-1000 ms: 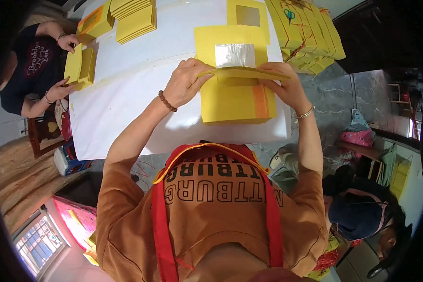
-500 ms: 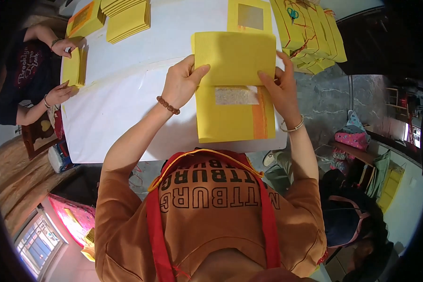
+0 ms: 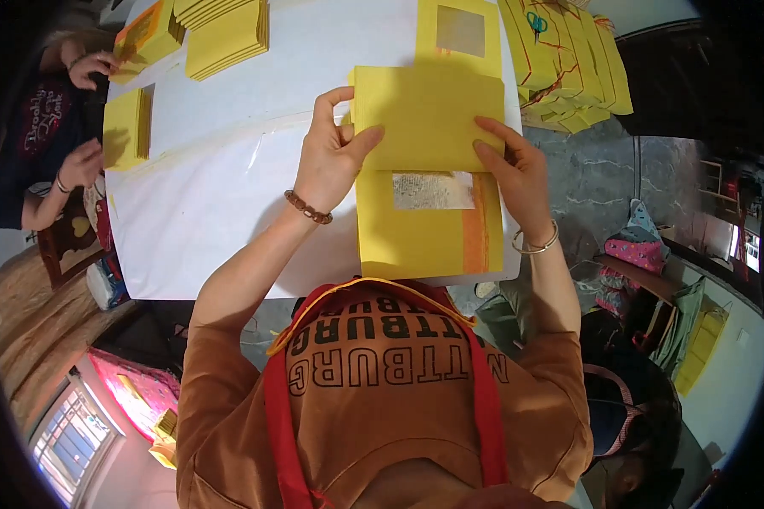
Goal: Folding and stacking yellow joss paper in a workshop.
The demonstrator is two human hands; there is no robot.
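Observation:
In front of me, at the near edge of the table, lies yellow joss paper with a silver patch and an orange stripe. Its upper part is folded over as a plain yellow flap, covering part of the silver patch. My left hand grips the flap's left edge, thumb on top and the other fingers partly hidden behind. At the right edge my right hand pinches the flap between thumb and forefinger. Beyond the flap lies another yellow sheet with a silver square.
A white-covered table stretches left. Stacked yellow paper and a yellow bundle stand far left. A co-worker's hand hovers beside a smaller stack. Tied yellow bundles with teal scissors sit far right.
The flap has come slightly toward me, and my right forefinger now lies on its front. The co-worker's hands have left the small stack; one has moved toward the far bundle.

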